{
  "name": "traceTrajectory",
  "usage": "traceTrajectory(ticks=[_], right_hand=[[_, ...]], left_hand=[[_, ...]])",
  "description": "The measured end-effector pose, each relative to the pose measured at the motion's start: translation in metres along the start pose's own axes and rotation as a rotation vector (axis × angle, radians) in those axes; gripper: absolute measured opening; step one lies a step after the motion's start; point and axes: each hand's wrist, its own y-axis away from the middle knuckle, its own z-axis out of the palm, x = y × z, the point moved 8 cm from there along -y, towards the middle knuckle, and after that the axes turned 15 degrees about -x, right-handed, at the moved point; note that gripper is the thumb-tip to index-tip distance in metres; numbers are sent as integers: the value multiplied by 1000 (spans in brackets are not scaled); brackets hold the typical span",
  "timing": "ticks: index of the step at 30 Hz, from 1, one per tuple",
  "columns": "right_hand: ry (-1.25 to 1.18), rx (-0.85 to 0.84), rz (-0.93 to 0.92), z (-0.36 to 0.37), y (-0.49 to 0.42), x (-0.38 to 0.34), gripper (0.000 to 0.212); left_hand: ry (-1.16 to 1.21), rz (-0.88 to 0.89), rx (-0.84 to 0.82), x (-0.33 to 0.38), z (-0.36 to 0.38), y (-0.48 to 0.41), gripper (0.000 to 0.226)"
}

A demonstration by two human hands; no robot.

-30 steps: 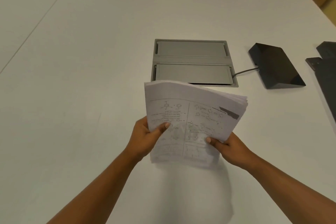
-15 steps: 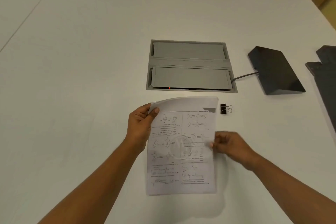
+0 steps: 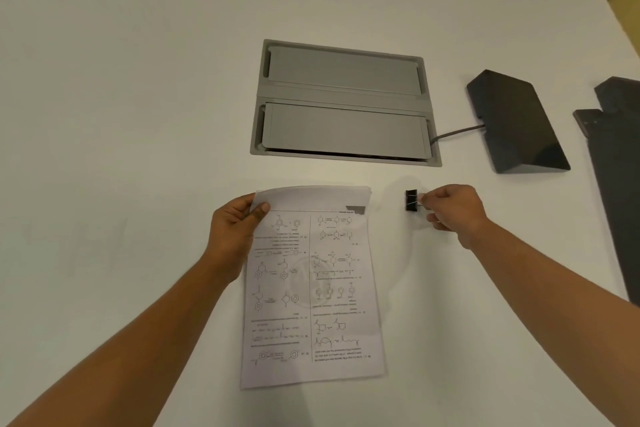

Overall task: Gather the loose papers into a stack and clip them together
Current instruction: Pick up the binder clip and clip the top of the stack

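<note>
A stack of printed papers (image 3: pixel 313 288) lies flat on the white table (image 3: pixel 121 114), its top sheet covered in chemistry diagrams. My left hand (image 3: pixel 235 229) grips the stack's far left corner, thumb on top, and that far edge curls up slightly. To the right of the stack sits a black binder clip (image 3: pixel 411 200). My right hand (image 3: pixel 450 206) pinches the clip's silver wire handles between thumb and fingers. The clip stands apart from the papers, a short gap to their right.
A grey recessed cable box (image 3: pixel 344 102) with two lids is set into the table beyond the papers. A black wedge-shaped device (image 3: pixel 514 123) with a cable lies to its right. A dark flat object (image 3: pixel 616 177) runs along the right edge.
The stack went from held up in both hands to lying flat on the table. My right hand left the papers, moved right and took hold of the binder clip.
</note>
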Motion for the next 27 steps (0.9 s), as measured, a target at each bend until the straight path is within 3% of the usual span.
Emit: traceTrajectory(ticks=[4,11,21,27], right_hand=[[91,-12,-4,-2,-3,-11,7],[144,-158,-124,15,12,-54,9],[184,-387,-329,96,31,-122,15],[342,-476,-371,132,41,-142,12]], left_hand=[[28,-21,-1,-10,-6,-4,18],[49,-28,-61,-12,-4,-5,20],[60,-29,-38,-14,-6,-5,22],[54,-29,-19,-16,-6,-7,24]])
